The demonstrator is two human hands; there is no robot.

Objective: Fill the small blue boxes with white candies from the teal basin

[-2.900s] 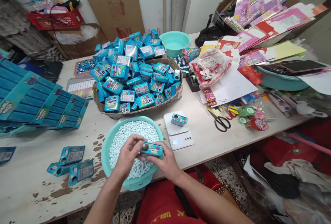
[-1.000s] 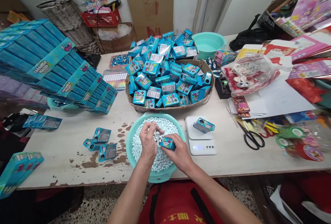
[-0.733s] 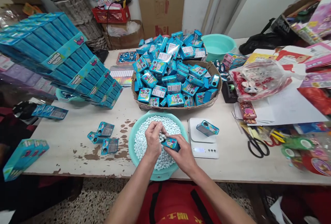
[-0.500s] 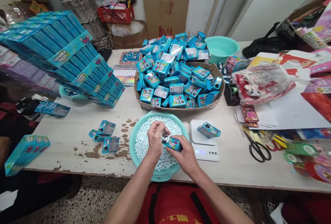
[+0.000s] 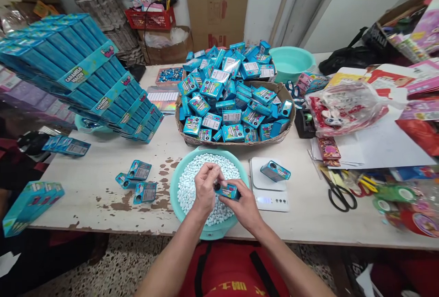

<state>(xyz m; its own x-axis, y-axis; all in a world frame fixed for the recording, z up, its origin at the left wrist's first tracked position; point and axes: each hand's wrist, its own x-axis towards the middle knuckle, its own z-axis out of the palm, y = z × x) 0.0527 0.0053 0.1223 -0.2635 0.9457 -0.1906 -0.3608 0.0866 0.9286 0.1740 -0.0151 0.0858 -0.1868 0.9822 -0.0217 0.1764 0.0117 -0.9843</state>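
Observation:
Over the turquoise basin (image 5: 175, 182) of white candies (image 5: 187, 182), my right hand (image 5: 242, 201) holds a small blue box (image 5: 227, 190) with its round hole facing left. My left hand (image 5: 205, 189) is beside that hole, fingers pinched together; what they hold, if anything, is too small to tell. Another blue box (image 5: 275, 171) lies on the white scale (image 5: 270, 196) to the right. Left of the basin, a few blue boxes (image 5: 139, 169) rest on the table. Behind it stands a cardboard tray (image 5: 236, 144) heaped with blue boxes.
Tall stacked blue display cartons (image 5: 92, 77) stand at the left. Black scissors (image 5: 339, 194), tape rolls (image 5: 406, 193) and a plastic bag (image 5: 343, 109) lie at the right. An empty turquoise basin (image 5: 293, 61) is at the back. Part of another person shows at the left edge.
The white pieces at the box's opening are no longer visible, and the dark hole now shows. My left fingers have shifted slightly. The whole view has moved a little.

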